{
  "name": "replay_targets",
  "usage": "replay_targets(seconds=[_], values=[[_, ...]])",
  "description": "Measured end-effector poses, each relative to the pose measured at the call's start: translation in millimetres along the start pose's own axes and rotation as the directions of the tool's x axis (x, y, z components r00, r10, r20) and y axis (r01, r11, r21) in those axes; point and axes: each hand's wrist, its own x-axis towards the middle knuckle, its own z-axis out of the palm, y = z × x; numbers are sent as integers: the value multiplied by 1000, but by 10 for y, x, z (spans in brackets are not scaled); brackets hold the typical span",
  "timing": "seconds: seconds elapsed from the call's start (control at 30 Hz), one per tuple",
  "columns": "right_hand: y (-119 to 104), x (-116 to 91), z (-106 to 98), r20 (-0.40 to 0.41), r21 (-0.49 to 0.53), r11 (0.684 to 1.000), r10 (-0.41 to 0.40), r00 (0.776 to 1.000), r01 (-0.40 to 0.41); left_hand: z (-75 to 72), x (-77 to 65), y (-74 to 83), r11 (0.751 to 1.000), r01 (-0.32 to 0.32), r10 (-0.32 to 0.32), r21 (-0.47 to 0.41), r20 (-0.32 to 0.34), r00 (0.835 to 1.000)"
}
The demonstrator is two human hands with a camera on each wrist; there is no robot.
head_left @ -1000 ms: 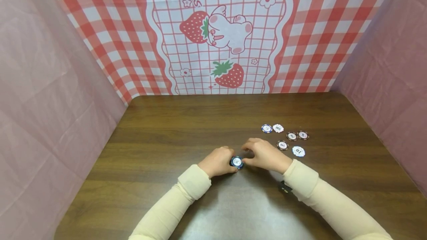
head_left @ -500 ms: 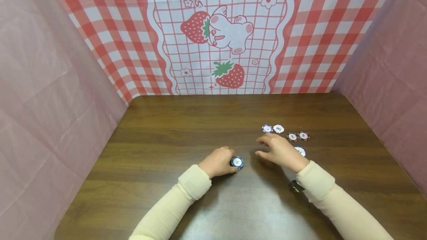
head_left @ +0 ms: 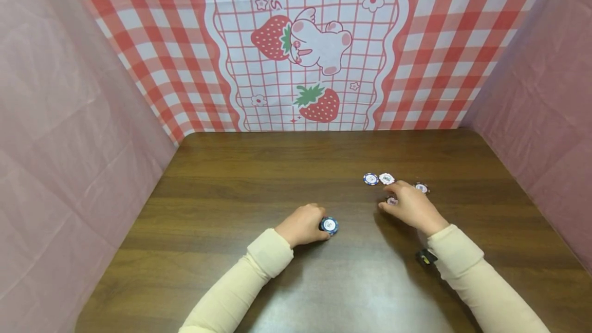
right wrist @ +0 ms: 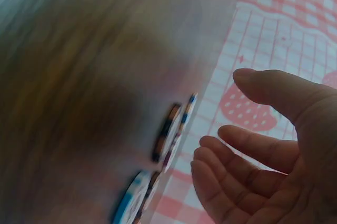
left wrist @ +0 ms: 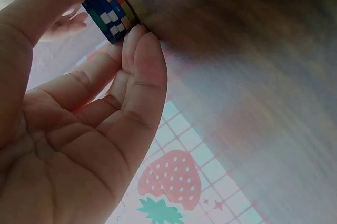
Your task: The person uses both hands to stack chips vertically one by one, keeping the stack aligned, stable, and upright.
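Note:
On the wooden table, my left hand (head_left: 301, 225) holds a short stack of poker chips (head_left: 330, 225), green-blue on top. The left wrist view shows the thumb and fingertips around the edges of several stacked chips (left wrist: 109, 16) in mixed colors. My right hand (head_left: 411, 208) hovers over loose chips with its thumb and fingers apart. A dark brown chip (head_left: 391, 201) shows between its thumb and forefinger. In the right wrist view that hand has nothing in its fingers, and a light blue chip (right wrist: 130, 200) lies near the dark chip (right wrist: 166, 133).
Beyond the right hand lie a blue-edged chip (head_left: 371, 179) and a white chip (head_left: 386, 179) side by side. Another brown chip (head_left: 421, 187) is partly covered by the hand. A checked strawberry cloth (head_left: 296, 66) hangs behind the table (head_left: 250, 168), with pink curtains on both sides.
My right hand has left the stack and moved right to the loose chips, now covering some of them. The left hand has stayed in place, holding the stack.

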Motion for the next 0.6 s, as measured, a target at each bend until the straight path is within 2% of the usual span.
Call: replay_targets(seconds=[0.27, 0.6], values=[[175, -14, -20, 46, -50, 997, 61, 997, -59, 3, 3, 1, 1000, -3, 3, 2, -1, 1000], [261, -1, -13, 54, -94, 995, 33, 998, -28, -4, 2, 6, 1000, -2, 2, 7, -4, 1000]])
